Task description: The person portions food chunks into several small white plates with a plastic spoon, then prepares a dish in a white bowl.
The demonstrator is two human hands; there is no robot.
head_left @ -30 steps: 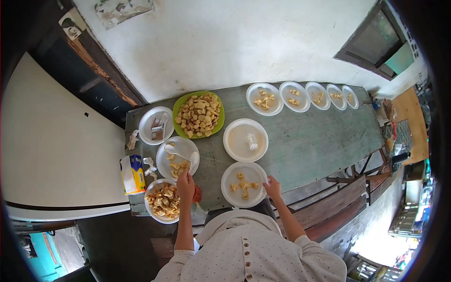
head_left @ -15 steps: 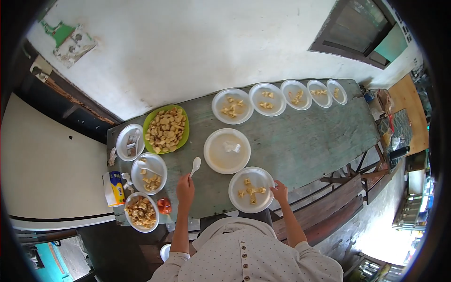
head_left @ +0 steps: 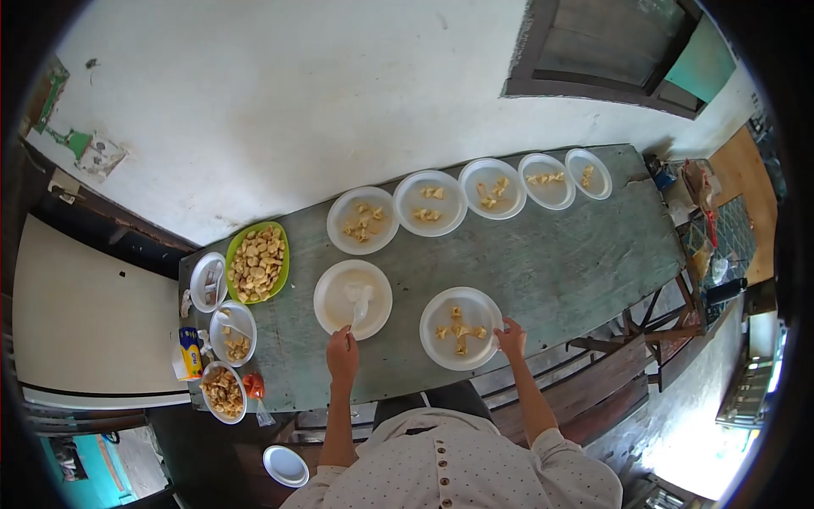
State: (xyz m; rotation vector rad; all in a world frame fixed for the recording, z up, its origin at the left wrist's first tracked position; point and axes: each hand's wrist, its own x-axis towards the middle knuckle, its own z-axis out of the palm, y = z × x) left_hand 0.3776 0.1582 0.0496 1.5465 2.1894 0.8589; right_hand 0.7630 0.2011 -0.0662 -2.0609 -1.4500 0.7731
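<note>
My left hand (head_left: 342,358) is closed around the handle of a white plastic spoon (head_left: 359,316). The spoon's far end reaches into a white plate (head_left: 322,297) that holds a pale, whitish substance. My right hand (head_left: 510,339) grips the right rim of another white plate (head_left: 441,356) between thumb and fingers. On that plate, small golden fried pieces (head_left: 459,329) lie in a cross-like pattern. Both plates rest on the green-grey table, with a gap between them.
Along the wall stands a row of several white plates (head_left: 339,242) with fried pieces. A green bowl (head_left: 285,271) of fried pieces, smaller bowls (head_left: 241,405), a yellow-blue pack (head_left: 188,352) and a red bag (head_left: 254,386) sit at the left. A wooden bench (head_left: 585,382) runs beside the table.
My left hand has brought the spoon from above the table into the plate of whitish substance. My right hand's plate now sits farther right of that plate. The whole view has shifted.
</note>
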